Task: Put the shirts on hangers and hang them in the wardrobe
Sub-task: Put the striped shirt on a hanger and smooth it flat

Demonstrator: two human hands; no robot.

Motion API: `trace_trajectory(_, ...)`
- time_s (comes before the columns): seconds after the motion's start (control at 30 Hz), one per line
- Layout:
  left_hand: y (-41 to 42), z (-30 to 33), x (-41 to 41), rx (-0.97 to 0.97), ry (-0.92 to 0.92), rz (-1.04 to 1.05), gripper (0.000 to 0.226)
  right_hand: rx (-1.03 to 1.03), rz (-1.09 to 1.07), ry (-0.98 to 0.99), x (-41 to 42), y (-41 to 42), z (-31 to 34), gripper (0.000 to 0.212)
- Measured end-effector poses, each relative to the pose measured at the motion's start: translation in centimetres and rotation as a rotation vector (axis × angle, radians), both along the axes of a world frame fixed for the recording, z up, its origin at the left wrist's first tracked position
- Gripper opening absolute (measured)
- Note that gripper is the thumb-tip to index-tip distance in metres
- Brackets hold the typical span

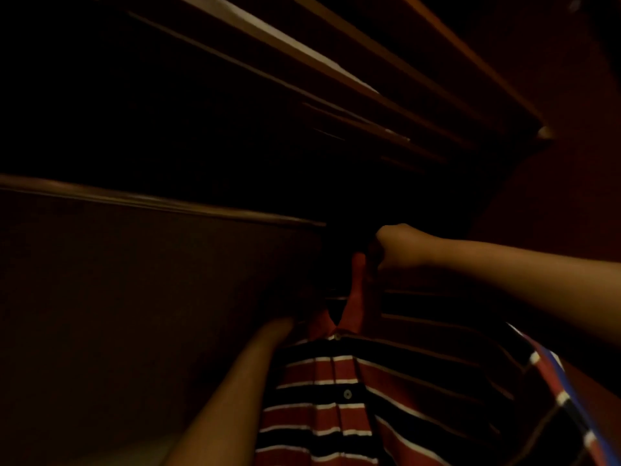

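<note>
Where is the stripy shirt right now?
The stripy shirt is at the bottom middle of the head view, inside the dark wardrobe, between the person's two arms, with the right hand just above its red collar.

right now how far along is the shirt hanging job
Mid-hang. The striped shirt is raised inside the dark wardrobe; the right hand is curled above its red collar, seemingly on a hanger too dark to see. The left hand is hidden behind the shirt. Left: hooking it; other shirts unseen.

Red, black, white-striped shirt [339, 398]; dark brown wardrobe [134, 297]
</note>
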State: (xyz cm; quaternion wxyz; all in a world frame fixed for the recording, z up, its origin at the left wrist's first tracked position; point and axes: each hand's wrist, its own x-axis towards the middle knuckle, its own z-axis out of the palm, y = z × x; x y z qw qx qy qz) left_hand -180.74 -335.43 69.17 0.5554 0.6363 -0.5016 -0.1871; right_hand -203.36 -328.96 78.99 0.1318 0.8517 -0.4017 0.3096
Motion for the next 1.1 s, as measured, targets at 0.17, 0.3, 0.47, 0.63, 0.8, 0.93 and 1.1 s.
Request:
trace_trajectory(0.17,1.3,0.0,0.2,-0.027,-0.024,-0.008,0.048,-0.045,-0.016,0.026,-0.2,0.2,-0.5,0.032)
trace_trajectory(0.3,2.1,-0.1,0.9,-0.011,-0.020,-0.017,0.048,-0.076,-0.017,0.030,-0.3,0.6,-0.8,0.028)
trace_trajectory(0.47,3.6,-0.4,1.4,-0.015,-0.086,0.059,0.042,-0.097,-0.039,0.066,-0.3,1.7,-0.9,0.031)
trace_trajectory(0.63,5.5,-0.3,1.3,-0.038,-0.176,0.145,0.036,-0.116,0.001,0.077,-1.0,3.4,-1.2,0.024)
trace_trajectory(0.8,8.5,-0.1,-0.1,-0.212,-0.256,0.176,0.033,-0.166,0.044,0.055,-2.5,4.7,-1.5,0.011)
trace_trajectory(0.93,12.3,-0.8,-2.1,-0.343,-0.335,0.253,0.032,-0.170,0.143,-0.006,-4.4,5.8,-2.6,0.011)
trace_trajectory(1.1,17.9,-3.9,-5.9,-0.302,-0.455,0.406,0.022,-0.141,0.313,-0.063,-7.5,8.1,-5.1,0.008)
